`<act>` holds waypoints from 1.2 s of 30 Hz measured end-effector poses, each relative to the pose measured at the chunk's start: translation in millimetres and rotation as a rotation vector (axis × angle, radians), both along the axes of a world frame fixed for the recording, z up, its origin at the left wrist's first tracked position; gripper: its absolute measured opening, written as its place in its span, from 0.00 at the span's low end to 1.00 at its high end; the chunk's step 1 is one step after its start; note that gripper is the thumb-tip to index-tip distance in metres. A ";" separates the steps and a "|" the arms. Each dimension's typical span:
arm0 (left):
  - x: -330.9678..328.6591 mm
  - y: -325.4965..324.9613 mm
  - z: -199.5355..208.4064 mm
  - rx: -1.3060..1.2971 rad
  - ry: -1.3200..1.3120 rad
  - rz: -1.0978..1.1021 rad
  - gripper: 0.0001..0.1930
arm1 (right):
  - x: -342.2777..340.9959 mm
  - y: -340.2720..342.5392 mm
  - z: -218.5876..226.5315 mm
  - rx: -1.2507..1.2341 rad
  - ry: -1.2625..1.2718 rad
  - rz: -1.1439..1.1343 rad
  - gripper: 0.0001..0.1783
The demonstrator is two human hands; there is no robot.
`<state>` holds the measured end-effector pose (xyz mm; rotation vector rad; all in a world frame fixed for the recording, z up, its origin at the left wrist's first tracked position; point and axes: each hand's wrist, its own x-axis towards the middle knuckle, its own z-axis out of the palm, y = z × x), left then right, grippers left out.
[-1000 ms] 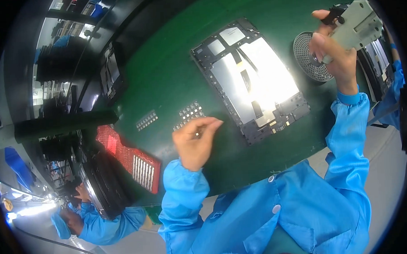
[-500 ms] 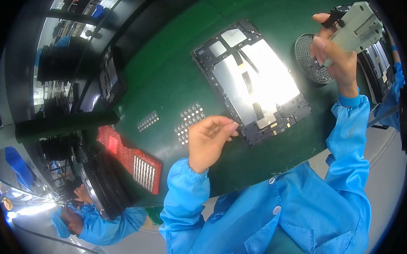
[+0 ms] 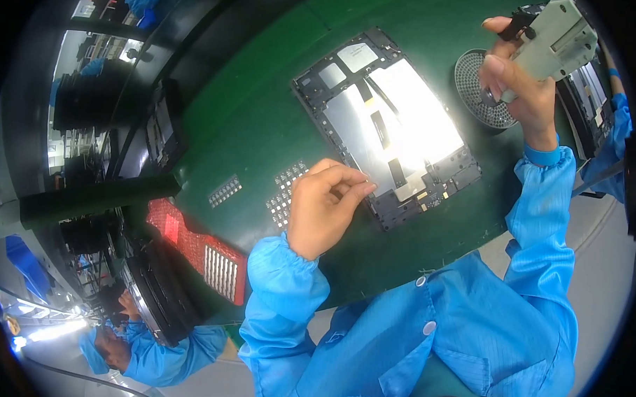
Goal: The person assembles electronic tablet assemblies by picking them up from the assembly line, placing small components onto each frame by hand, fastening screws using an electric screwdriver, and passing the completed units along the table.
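An opened tablet (image 3: 358,144) with a black frame and bright silver panels lies at a slant on the green table. Over its near-left edge, my left hand (image 3: 325,209) is closed, thumb and index fingertip pinched together; anything between them is too small to make out. My right hand (image 3: 532,103) is wrapped round a pale grey-green electric screwdriver (image 3: 561,39) at the upper right. Its silver tip end is over a round grey tray (image 3: 471,81) full of small holes, beside the tablet. Glare washes out part of the tablet.
Left of my left hand lie rows of small metal parts (image 3: 280,207) and a shorter strip of them (image 3: 225,191). A red bubble-wrap bag (image 3: 186,238) lies near black stacked panels (image 3: 157,295). Another person (image 3: 173,354) in blue works at the lower left.
My left hand has risen a little along the tablet's near-left edge, still pinched. The right hand stays over the round tray with the screwdriver. The whole view has shifted slightly.
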<state>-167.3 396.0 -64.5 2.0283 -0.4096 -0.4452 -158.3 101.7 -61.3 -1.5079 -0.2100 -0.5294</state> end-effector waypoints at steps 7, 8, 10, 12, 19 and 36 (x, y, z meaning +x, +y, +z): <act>0.6 0.9 -5.9 0.043 -0.051 0.015 0.07 | -0.6 -1.3 -0.6 -0.017 -0.009 -0.003 0.24; 0.2 1.2 -6.2 0.035 -0.063 0.016 0.07 | -0.9 -0.5 -0.1 -0.027 0.000 -0.027 0.24; -2.1 -0.2 -3.7 0.064 -0.088 0.043 0.08 | -1.6 -0.6 -0.2 -0.022 0.013 -0.034 0.24; -7.3 -1.0 -6.6 0.091 -0.113 0.069 0.08 | -1.2 -2.0 -0.8 -0.019 0.026 -0.042 0.24; -34.6 4.5 -31.1 0.041 -0.618 0.072 0.10 | 3.4 3.3 4.3 0.002 -0.066 -0.009 0.23; -19.5 -24.3 -34.8 0.117 -0.823 -0.145 0.24 | 5.5 114.8 19.9 0.175 0.087 0.319 0.22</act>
